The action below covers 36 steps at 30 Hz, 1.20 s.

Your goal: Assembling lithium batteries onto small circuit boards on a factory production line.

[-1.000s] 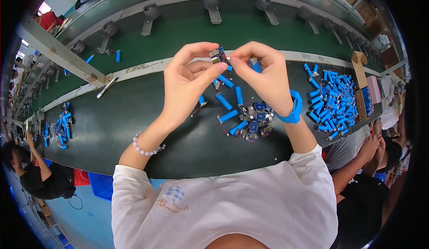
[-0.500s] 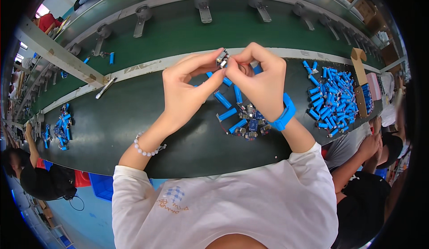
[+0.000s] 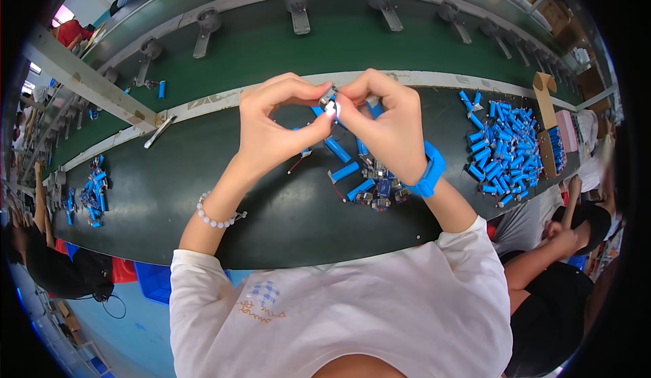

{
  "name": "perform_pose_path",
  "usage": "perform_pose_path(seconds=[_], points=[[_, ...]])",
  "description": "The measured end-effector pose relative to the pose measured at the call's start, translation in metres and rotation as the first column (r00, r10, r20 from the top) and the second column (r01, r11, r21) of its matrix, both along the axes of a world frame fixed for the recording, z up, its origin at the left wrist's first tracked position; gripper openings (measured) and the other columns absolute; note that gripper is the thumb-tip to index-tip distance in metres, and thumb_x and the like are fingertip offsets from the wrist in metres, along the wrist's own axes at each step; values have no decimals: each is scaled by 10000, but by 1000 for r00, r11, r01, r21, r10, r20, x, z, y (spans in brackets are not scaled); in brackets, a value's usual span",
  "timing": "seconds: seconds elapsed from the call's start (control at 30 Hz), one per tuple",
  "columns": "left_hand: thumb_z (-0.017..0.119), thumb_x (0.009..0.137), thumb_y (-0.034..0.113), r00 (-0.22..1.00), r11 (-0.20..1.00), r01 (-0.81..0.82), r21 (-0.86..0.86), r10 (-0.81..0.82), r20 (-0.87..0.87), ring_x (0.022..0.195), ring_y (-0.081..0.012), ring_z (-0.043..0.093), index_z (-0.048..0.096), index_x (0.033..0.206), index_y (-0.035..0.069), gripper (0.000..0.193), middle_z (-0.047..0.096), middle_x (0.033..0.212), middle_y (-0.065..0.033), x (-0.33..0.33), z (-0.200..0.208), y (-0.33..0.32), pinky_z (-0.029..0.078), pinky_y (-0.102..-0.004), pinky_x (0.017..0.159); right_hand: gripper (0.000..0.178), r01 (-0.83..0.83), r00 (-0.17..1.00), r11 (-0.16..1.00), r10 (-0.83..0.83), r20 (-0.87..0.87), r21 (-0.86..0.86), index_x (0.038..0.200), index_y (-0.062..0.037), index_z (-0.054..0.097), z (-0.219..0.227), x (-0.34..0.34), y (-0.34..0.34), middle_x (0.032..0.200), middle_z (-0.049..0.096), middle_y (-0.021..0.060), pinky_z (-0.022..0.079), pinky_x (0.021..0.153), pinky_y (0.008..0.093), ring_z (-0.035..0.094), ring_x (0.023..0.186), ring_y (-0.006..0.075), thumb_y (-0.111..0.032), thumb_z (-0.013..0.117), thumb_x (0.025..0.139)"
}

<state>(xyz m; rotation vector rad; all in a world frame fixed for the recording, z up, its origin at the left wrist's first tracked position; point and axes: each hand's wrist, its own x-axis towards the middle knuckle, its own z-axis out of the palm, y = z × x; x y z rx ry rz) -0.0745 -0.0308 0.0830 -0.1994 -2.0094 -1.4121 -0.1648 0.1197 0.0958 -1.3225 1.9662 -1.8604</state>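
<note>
My left hand (image 3: 274, 122) pinches a small circuit board (image 3: 329, 98) with metal parts between thumb and forefinger, above the dark bench. From the other side my right hand (image 3: 390, 126) closes its thumb and forefinger at the same board; its fingertips partly cover it. Below and behind my hands, several blue cylindrical battery cells (image 3: 337, 150) with thin wires lie on the bench. One cell with a red wire (image 3: 304, 153) shows beside my left hand. A heap of small circuit boards (image 3: 384, 188) sits under my right wrist.
To the right lie a big pile of blue cells (image 3: 505, 149) and a cardboard box (image 3: 546, 153). A smaller cell cluster (image 3: 95, 191) is at left, near a pen-like tool (image 3: 160, 132) and a metal post (image 3: 88, 76). Grey round-headed parts (image 3: 296, 10) ride the green conveyor (image 3: 251, 52). Co-workers sit at both sides.
Both hands have shifted slightly left and the board is turned differently between the fingers. The grey parts on the conveyor have moved left. A wired cell now shows under my left hand.
</note>
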Motion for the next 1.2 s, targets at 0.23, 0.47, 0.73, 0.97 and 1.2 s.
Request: perform_pose_path(seconds=[0.23, 0.47, 0.73, 0.97, 1.2], points=[[715, 659, -55, 998, 987, 51, 152, -55, 25, 795, -146, 617, 660, 876, -31, 225, 639, 854, -87, 3, -1, -1, 520, -267, 743, 44, -24, 999, 1000, 24, -22, 18, 814, 37, 616, 5, -2, 2, 755, 618, 20, 418, 631, 198, 536, 702, 51, 13, 641, 786], [720, 657, -51, 993, 989, 72, 126, -83, 83, 789, -138, 614, 666, 895, -30, 245, 633, 851, -84, 6, -4, 0, 525, -263, 725, 55, -64, 998, 995, 64, 5, 70, 828, 47, 622, 0, 0, 6, 776, 632, 34, 441, 648, 211, 560, 719, 65, 17, 641, 786], [707, 654, -41, 989, 992, 121, 37, -124, 80, 801, -136, 644, 687, 892, -36, 239, 648, 849, -72, 3, 18, -21, 532, -265, 777, 62, -28, 998, 998, 31, -47, 57, 864, 43, 627, 9, -2, 0, 793, 636, 36, 470, 694, 222, 581, 741, 69, -2, 634, 822], [668, 785, 20, 958, 968, -213, 133, 181, 222, 860, -126, 651, 649, 1067, -20, 285, 667, 984, -84, -3, 14, -79, 506, -239, 762, 212, 15, 932, 953, 96, -349, 303, 1025, -13, 643, 10, -62, 25, 988, 650, 75, 473, 835, 292, 606, 964, 172, -94, 622, 830], [640, 803, 13, 863, 811, -498, 307, 429, 267, 930, -165, 654, 624, 1111, -27, 311, 668, 993, -105, -19, -59, -167, 512, -267, 777, 126, -354, 894, 629, 445, 53, 692, 896, -21, 710, -48, -85, 70, 785, 641, 81, 453, 593, 268, 590, 679, 143, -65, 673, 784]])
